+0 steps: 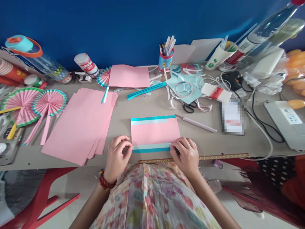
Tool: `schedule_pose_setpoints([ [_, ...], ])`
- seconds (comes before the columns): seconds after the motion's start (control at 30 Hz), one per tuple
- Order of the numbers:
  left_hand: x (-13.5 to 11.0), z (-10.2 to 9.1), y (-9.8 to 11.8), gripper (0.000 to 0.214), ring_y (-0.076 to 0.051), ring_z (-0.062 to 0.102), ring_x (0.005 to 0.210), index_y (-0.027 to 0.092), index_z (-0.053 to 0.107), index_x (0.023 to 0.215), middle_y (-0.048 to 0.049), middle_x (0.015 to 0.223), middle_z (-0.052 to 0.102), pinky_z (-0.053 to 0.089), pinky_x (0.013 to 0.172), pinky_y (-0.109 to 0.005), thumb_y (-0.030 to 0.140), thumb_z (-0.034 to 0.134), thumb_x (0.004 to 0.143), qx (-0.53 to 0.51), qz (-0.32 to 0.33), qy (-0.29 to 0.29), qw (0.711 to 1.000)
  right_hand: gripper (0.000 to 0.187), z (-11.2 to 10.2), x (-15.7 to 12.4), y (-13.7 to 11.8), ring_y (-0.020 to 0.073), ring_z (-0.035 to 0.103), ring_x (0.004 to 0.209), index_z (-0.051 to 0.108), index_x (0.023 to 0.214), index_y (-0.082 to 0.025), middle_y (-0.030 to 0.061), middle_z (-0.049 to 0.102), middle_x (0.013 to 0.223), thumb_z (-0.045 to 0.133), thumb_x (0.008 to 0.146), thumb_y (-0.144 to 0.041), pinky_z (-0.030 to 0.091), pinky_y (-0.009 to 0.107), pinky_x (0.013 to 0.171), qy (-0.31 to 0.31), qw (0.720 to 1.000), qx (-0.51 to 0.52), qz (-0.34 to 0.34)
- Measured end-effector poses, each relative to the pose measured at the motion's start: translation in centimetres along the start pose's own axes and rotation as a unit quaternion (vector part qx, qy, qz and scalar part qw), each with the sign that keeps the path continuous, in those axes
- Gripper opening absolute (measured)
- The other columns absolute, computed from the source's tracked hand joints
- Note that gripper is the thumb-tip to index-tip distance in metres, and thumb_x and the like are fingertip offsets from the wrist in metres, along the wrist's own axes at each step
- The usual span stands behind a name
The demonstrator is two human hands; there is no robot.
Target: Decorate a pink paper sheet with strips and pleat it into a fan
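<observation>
1. Pink sheet [154, 133] lies flat on the grey table [124, 109], squarely in front of the person and close to the table's near edge, where a patterned strip [224, 156] runs just nearer.

2. At its near corners, the left hand [119, 152] has thumb and forefinger pinched on the left one, the other fingers loosely curled; the right hand [185, 152] has a similar light pinch on the right one. I cannot tell whether the tips take paper and border together or the border alone.

3. Along the near edge, a pale strip [150, 147] spans from pinch to pinch, with a blue strip [152, 150] outside it. Such narrow bands probably bend and wrinkle easily; the two ends seem the best hold, kept evenly taut.

4. The middle is plain pink and smooth, with no crease that shows. It should be very light, thin and pliable, apt to slide on the tabletop and quick to crease under a hard grip; flat fingertips would steady it better.

5. Along the far edge runs a second blue strip [153, 118], with a shorter pale band [147, 121] on its near side, stopping short of the right end.

6. Beside the far-right corner lies what looks like a slim knife [200, 124], its tip near the paper; scissors [190, 105] lie farther back.
</observation>
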State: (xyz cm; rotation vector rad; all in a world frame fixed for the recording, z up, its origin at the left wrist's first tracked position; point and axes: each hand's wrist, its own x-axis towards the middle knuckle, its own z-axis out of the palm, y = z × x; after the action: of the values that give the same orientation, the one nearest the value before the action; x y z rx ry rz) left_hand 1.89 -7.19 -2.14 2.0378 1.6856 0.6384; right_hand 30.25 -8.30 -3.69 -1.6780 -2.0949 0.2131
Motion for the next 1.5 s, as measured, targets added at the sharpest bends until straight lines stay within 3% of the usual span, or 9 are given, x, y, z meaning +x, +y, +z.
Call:
schedule_pose_setpoints([
  [1.5, -0.07, 0.24, 0.13, 0.007, -0.023, 0.057, 0.105, 0.022, 0.062, 0.085, -0.0054, 0.109, 0.061, 0.046, 0.092, -0.04, 0.021, 0.057, 0.09, 0.018, 0.005, 0.012, 1.0, 0.013, 0.07, 0.03, -0.36, 0.0211, 0.048, 0.082, 0.061, 0.078, -0.022, 0.0047, 0.062, 0.086, 0.057, 0.09, -0.022, 0.036, 0.037, 0.079, -0.001, 0.999, -0.047, -0.007],
])
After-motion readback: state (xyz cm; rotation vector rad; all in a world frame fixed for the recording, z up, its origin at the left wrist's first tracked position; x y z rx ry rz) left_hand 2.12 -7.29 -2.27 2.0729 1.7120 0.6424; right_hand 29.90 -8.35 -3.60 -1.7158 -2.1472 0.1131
